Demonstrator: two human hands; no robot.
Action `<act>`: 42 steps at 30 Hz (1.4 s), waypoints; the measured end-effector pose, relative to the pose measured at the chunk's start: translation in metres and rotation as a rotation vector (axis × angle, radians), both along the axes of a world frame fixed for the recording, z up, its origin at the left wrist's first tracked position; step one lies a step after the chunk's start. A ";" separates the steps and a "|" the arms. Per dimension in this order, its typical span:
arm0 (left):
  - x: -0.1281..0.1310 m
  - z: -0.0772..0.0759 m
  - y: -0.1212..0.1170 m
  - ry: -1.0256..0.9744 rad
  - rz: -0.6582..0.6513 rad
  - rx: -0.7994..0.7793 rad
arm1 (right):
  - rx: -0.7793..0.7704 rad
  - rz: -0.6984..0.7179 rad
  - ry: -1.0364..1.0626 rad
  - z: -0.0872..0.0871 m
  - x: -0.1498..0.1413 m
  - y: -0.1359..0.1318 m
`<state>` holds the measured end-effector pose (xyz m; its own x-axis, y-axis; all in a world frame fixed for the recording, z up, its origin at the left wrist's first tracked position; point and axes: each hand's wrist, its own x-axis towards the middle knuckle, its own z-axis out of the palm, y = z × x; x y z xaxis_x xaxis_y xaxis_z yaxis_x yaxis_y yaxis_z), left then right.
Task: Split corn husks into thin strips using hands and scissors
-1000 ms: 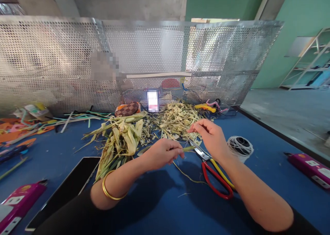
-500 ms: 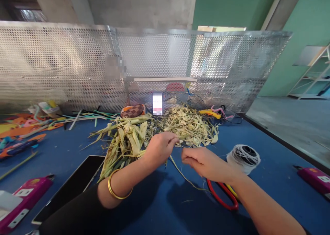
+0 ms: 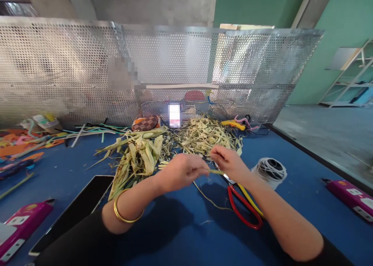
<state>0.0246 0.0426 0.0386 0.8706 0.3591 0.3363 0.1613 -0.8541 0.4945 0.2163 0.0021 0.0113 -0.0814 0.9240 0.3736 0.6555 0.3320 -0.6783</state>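
My left hand [image 3: 183, 172], a gold bangle on its wrist, is closed in a pinch on a thin green plant strip [image 3: 215, 172]. The strip points right, toward the underside of my right hand [image 3: 229, 163]. My right fingers are pinched together just above it; what lies between them is too small to make out. Below my right hand, scissors [image 3: 243, 207] with red and yellow handles lie on the blue table. A thin dry fibre [image 3: 210, 199] trails across the tabletop between the hands and the scissors. Behind the hands sits a heap of pale shredded husks [image 3: 204, 135].
Corn husks [image 3: 140, 153] are bunched at left of centre. A spool of white string [image 3: 269, 172] stands at right. A dark flat tablet-like thing [image 3: 75, 207] and a magenta power strip [image 3: 26, 227] lie left; another power strip [image 3: 351, 198] lies right. A perforated metal screen [image 3: 175, 56] stands behind.
My right hand has risen and come closer to my left, and the green strip now shows between them. My left hand has dipped slightly. The whole view has shifted a little.
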 end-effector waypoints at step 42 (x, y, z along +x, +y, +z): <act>-0.001 -0.001 0.011 -0.248 0.445 -0.257 | 0.040 0.265 0.664 -0.011 -0.039 -0.013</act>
